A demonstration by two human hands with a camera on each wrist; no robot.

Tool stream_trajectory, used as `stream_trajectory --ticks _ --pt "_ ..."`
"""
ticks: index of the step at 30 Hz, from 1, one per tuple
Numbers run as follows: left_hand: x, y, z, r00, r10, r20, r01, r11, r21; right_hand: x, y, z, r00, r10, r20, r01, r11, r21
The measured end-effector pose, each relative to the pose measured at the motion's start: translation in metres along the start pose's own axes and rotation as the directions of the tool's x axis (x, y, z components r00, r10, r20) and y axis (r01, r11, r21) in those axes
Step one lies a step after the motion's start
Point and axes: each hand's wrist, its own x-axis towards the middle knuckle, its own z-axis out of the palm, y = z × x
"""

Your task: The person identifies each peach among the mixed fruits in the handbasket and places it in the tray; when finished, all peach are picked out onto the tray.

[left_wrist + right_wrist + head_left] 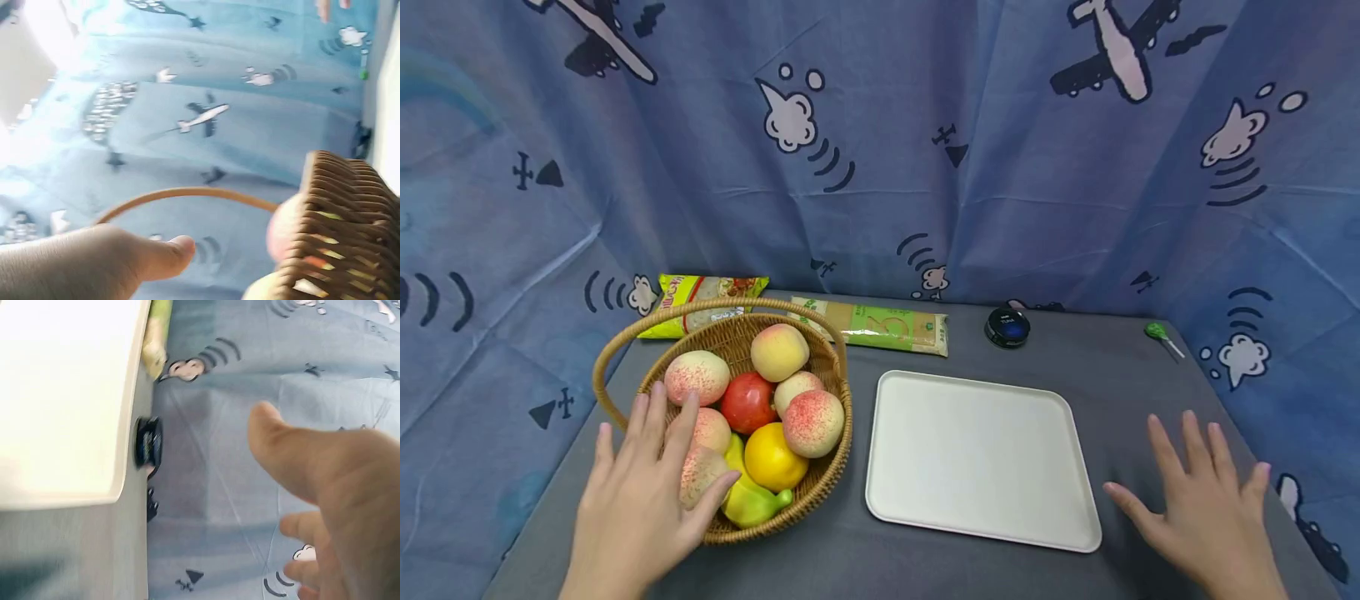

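Observation:
My left hand (643, 487) is spread over the near left side of a wicker basket (831, 479), its fingers overlapping some of the fruit in the head view. Inside the basket lie several peaches (814, 423), a red fruit (748, 403), a round yellow fruit (776, 457) and a yellow-green banana-shaped fruit (751, 497). The basket's arched handle (187, 192) shows beyond the thumb in the left wrist view. Off the right edge of a white rectangular tray (981, 462), my right hand (1206, 508) has its fingers splayed and holds nothing.
Along the back of the grey table lie a yellow food bag (681, 314), a long green package (880, 327), a dark round tin (1007, 327) and a green lollipop (1161, 336). A blue patterned curtain (880, 208) rises behind and at both sides.

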Motion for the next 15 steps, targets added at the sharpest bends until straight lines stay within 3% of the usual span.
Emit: stream_trajectory --ticks 2,4,6,8,10,15 --pt "-0.011 0.0 -0.007 0.994 -0.036 -0.099 0.033 0.999 -0.026 -0.001 -0.007 -0.001 0.997 -0.071 -0.037 0.073 0.996 0.05" --pt "-0.019 -0.004 -0.011 0.976 -0.086 -0.201 0.079 0.996 -0.042 -0.002 -0.014 -0.003 0.985 -0.149 -0.081 0.158 0.981 0.109" --pt "-0.025 -0.011 -0.013 0.949 -0.133 -0.286 0.123 0.991 -0.052 -0.002 -0.023 -0.006 0.964 -0.229 -0.138 0.252 0.951 0.177" --pt "-0.026 -0.022 -0.014 0.932 -0.181 -0.315 0.164 0.983 -0.08 0.0 -0.034 -0.012 0.933 -0.302 -0.194 0.345 0.903 0.255" --pt "-0.026 -0.035 -0.014 0.932 -0.236 -0.276 0.208 0.97 -0.129 0.002 -0.048 -0.02 0.906 -0.356 -0.23 0.417 0.845 0.335" --pt "-0.019 -0.066 -0.002 0.937 -0.34 -0.076 0.304 0.905 -0.298 0.009 -0.09 -0.04 0.844 -0.466 -0.266 0.536 0.722 0.438"
